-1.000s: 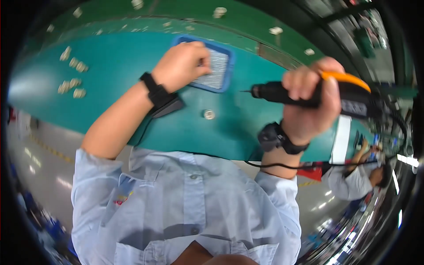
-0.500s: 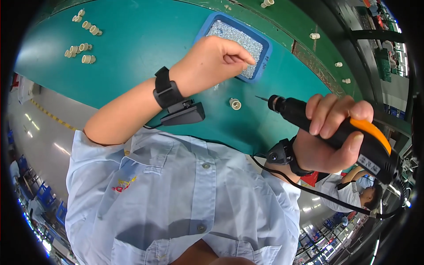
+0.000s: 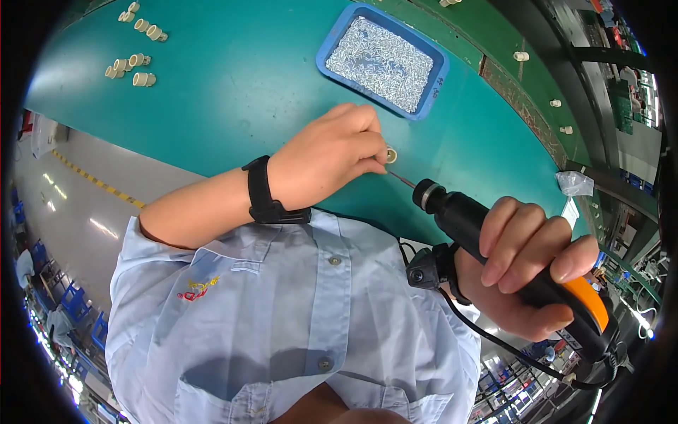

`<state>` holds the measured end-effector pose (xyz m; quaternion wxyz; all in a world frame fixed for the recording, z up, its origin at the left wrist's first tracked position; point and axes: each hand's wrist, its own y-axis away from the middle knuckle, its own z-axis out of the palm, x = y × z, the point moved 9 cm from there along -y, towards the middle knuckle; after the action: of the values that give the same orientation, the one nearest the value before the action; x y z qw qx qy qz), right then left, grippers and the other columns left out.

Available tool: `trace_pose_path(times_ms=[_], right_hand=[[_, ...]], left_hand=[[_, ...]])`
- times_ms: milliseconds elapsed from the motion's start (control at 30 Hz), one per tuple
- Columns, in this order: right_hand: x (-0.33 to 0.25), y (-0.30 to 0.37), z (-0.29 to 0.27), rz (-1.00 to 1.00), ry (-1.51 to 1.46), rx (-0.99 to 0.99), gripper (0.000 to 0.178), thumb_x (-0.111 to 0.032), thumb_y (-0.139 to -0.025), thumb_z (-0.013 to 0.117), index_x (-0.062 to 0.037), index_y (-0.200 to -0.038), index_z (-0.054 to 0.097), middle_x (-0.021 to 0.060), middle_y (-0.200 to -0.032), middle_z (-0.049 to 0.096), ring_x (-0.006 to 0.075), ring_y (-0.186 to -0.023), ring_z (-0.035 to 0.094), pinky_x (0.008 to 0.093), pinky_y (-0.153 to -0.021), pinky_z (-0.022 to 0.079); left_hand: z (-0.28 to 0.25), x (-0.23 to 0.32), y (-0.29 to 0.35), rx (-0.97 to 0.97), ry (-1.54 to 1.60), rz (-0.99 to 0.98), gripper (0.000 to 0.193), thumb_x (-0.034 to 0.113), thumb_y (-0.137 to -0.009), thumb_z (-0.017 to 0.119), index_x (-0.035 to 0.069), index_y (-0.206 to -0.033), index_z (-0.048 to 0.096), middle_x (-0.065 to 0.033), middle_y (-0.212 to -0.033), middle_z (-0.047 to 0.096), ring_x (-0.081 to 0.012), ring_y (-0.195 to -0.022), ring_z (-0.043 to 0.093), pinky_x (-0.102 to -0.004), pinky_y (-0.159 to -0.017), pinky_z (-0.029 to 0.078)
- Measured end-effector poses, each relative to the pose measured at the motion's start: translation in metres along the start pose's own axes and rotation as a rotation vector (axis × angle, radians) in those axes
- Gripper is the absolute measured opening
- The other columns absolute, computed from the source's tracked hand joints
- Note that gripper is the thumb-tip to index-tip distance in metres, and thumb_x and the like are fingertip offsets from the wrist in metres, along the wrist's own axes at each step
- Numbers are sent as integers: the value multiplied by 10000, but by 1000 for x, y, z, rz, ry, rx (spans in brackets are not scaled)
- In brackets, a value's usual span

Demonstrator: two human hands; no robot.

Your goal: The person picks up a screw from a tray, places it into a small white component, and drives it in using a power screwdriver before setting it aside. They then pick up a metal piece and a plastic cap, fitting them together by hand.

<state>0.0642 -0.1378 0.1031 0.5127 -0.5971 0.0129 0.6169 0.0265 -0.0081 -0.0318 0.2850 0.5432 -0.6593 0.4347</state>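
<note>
Pale blue cloth is nearest my viewpoint: the shirt (image 3: 282, 304), at six o'clock. From my remote seat I see the right hand (image 3: 522, 244) between three and four, its grip wrapped round the black-and-orange driver (image 3: 462, 218). The driver's thin bit (image 3: 402, 179) points toward ten o'clock. Near twelve I have the left hand (image 3: 332, 152), a black strap (image 3: 260, 187) round its wrist. Its grip is narrow, thumb and forefinger drawn together right by the bit's tip; I cannot tell whether anything sits between them. The cream fitting (image 3: 392, 154) is on the green desk (image 3: 226, 78) toward one o'clock, partly hidden by those fingers; I cannot tell if they touch it. Past it, between twelve and one, lies the blue tray (image 3: 336, 35), spread with small silver pieces (image 3: 388, 67). I make out a clear bag (image 3: 575, 184) at three. Loose fittings (image 3: 144, 79) lie in groups near ten. Farther out, between one and two, a green ledge (image 3: 494, 42) carries ledge fittings (image 3: 521, 56). Beyond the desk, at nine, is grey floor (image 3: 70, 212) with a striped line (image 3: 95, 178).
</note>
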Motion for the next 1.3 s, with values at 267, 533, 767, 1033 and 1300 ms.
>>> trace_pose_path(times_ms=[267,533,767,1033,1300], right_hand=[[3,6,1,-15,-20,1,358,-397,-906,582,-81,-1008,447,10,-684,523,111,-572,529,242,-537,388],[6,2,6,27,32,-39,357,-395,-911,570,-82,-1035,452,8,-664,505,105,-548,511,243,-528,379],[11,2,-13,53,170,10,396,-410,-920,548,-61,-1076,446,19,-642,485,119,-503,478,266,-495,380],[33,1,-14,64,184,35,453,-418,-887,632,-43,-1058,445,47,-638,525,157,-502,519,294,-487,436],[49,1,-10,102,330,-20,343,-353,-918,514,-38,-1034,447,30,-601,458,128,-453,417,292,-461,370]], left_hand=[[-3,1,3,-40,217,-52,129,126,-692,770,89,-754,663,-21,-786,547,-232,-821,523,-344,-719,429],[-4,14,-4,-27,43,60,213,77,-641,805,95,-822,695,5,-820,567,-198,-799,520,-311,-707,419],[24,-19,-11,-109,43,79,320,97,-695,770,73,-1000,674,-44,-963,661,-247,-895,586,-339,-797,471],[30,-34,-9,-86,143,-78,176,127,-747,715,55,-903,679,-79,-830,672,-281,-850,602,-379,-778,477],[33,-35,-10,-115,141,-101,181,130,-747,716,60,-911,684,-76,-834,669,-275,-846,595,-385,-771,475]])
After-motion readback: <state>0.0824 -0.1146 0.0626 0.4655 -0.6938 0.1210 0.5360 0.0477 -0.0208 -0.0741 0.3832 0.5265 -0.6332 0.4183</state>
